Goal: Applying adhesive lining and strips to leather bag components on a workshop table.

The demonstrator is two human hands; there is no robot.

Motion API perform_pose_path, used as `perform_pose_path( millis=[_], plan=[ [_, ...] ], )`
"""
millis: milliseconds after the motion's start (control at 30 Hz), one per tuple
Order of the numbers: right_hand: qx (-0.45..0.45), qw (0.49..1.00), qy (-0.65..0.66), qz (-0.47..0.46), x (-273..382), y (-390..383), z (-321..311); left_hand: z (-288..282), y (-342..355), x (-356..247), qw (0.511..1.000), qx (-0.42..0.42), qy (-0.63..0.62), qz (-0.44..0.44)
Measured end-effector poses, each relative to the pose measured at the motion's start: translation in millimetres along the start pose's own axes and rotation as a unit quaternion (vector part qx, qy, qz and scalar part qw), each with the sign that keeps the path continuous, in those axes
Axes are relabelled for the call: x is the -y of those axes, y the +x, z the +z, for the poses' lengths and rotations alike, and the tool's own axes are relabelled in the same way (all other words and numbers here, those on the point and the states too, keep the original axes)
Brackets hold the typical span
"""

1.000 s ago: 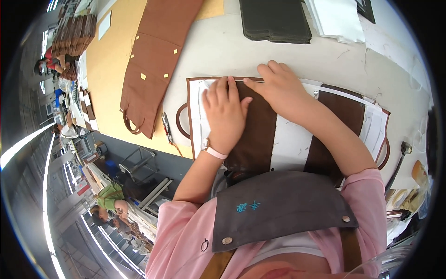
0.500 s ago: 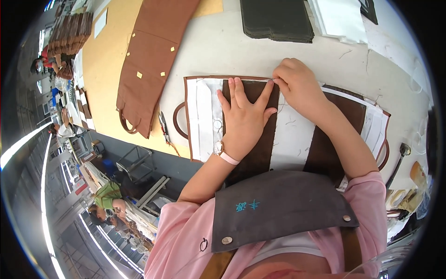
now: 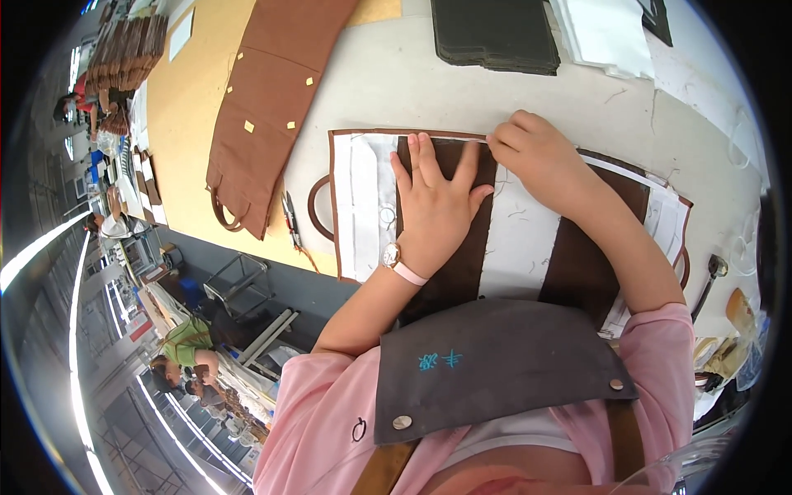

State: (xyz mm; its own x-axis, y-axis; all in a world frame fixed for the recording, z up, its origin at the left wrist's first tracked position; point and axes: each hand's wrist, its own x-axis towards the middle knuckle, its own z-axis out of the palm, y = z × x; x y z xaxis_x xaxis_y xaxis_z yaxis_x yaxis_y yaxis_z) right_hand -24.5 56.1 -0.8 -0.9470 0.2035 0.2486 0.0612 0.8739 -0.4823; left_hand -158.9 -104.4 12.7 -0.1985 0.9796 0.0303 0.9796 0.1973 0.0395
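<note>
Brown-and-white panel (image 3: pixel 516 239) lies on the counter (image 3: pixel 388 82), snips (image 3: pixel 290 220) to its left; I have my left grip (image 3: pixel 437 206) spread empty across it, seemingly for flatness, my right grip (image 3: pixel 540 161) pinching its far edge

The person wears a light pink shirt (image 3: pixel 322 404), and its sleeves (image 3: pixel 662 351) are short and loose. On the left side of this shirt there is a black mark (image 3: pixel 359 429), shaped like a small ring. Over it is a dark grey apron (image 3: pixel 503 363), which has teal lettering (image 3: pixel 440 360) and two round metal studs (image 3: pixel 402 422) near its corners. Brown straps (image 3: pixel 625 437) join there, and between them a white inner garment (image 3: pixel 511 435) is visible. The left hand (image 3: pixel 437 202) and the right hand (image 3: pixel 540 161) are bare; the left wrist has a small round watch (image 3: pixel 391 254) with pink band (image 3: pixel 410 275)
</note>
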Motion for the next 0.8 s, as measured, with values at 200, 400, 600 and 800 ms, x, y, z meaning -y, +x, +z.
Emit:
perform_pose_path(
  millis=[200,400,600,800],
  plan=[
    [0.013,0.996,-0.093,0.004,13,6,4,-6,5,-2,1.000,-0.008,0.019,-0.009],
    [0.003,0.988,-0.153,0.007,17,3,16,-19,2,36,0.997,0.004,0.066,-0.050],
    [-0.099,0.992,-0.079,0.025,16,8,17,6,2,-8,0.994,-0.030,-0.103,-0.014],
    [-0.112,0.979,0.085,0.144,1,-7,15,15,-2,-13,0.995,-0.058,-0.081,0.017]
  ],
)
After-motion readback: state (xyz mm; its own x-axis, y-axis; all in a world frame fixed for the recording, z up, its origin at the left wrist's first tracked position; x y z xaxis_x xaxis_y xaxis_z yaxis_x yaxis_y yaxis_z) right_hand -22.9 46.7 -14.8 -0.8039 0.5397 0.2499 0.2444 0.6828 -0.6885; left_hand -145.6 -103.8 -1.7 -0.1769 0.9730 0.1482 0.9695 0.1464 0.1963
